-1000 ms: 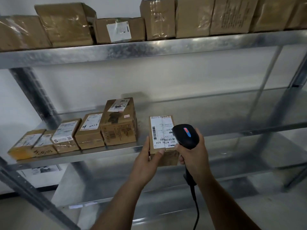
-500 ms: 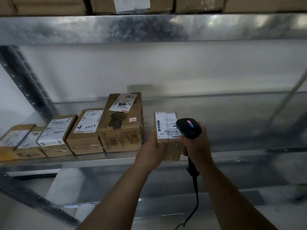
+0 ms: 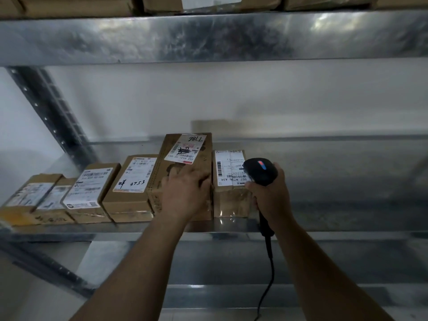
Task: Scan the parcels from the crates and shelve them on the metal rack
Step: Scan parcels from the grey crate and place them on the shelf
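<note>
**Inspector:** Parcels on the middle shelf [image 3: 324,225] of the metal rack [image 3: 208,35] stand in one row along the front edge, labels up, presumably so the barcodes read without lifting anything. Newest parcel [image 3: 228,181] sits at the right end, upright, close against the tall box [image 3: 185,163] marked 7186.

**Supervisor:** Hands?

**Inspector:** Left hand [image 3: 184,195] lies flat and spread on the top and front of the tall box, fingers reaching its right edge beside the newest parcel. It grips nothing; my judgement is that it is steadying or squaring the row. Right hand [image 3: 269,198] is closed round the handle of the corded scanner [image 3: 260,170], head raised, its indicator lit, covering the label's lower right corner.

**Supervisor:** So the parcel sits between the hands?

**Inspector:** Yes. It rests on the shelf between them, the left hand just beside its left face, the right hand just beside its right front corner. Whether either actually touches it cannot be told.

**Supervisor:** Status?

**Inspector:** This parcel appears shelved. Whether its scan registered cannot be confirmed. Crates are out of view. Shelf space to the right is free for further parcels.
</note>
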{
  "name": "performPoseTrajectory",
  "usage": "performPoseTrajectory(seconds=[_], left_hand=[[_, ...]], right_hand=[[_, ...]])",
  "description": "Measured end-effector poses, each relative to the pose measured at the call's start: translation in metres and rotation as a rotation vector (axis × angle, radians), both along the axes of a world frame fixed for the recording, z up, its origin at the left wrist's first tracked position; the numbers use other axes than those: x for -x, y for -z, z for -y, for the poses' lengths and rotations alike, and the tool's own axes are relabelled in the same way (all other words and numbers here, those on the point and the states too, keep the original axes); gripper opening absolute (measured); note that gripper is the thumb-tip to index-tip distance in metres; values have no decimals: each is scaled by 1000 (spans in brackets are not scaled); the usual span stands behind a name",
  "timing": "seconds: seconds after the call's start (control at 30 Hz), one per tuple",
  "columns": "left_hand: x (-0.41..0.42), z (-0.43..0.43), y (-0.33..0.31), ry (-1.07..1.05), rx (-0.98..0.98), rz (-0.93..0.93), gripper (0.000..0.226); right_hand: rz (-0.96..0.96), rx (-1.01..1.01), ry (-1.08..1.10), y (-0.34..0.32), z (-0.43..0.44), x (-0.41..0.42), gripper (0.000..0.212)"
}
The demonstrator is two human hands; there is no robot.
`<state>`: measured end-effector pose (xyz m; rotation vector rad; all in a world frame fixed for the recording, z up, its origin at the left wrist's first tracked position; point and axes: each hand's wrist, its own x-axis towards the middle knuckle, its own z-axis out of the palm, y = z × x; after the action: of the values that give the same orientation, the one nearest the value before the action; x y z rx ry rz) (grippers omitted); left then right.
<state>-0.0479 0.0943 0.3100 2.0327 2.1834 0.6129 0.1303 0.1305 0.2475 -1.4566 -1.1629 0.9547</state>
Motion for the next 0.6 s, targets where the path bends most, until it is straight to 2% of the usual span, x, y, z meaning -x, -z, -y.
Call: performPoseTrajectory(seconds=[0.13, 0.27, 0.4, 0.5, 0.6], left_hand=[[2, 0, 4, -1, 12, 4, 35], [0, 4, 1, 0, 32, 10, 35], [-3, 20, -3, 12, -59, 134, 35], [-3, 49, -4, 25, -156, 223, 52], [-1, 89, -1, -16, -158, 260, 46]], right_hand=[[-23, 21, -7, -3, 0, 1, 81], [-52, 10, 15, -14, 14, 1, 93], [-36, -41, 7, -27, 41, -6, 91], [-41, -84, -30, -38, 72, -6, 94], [-67, -104, -103, -44, 108, 1, 94]])
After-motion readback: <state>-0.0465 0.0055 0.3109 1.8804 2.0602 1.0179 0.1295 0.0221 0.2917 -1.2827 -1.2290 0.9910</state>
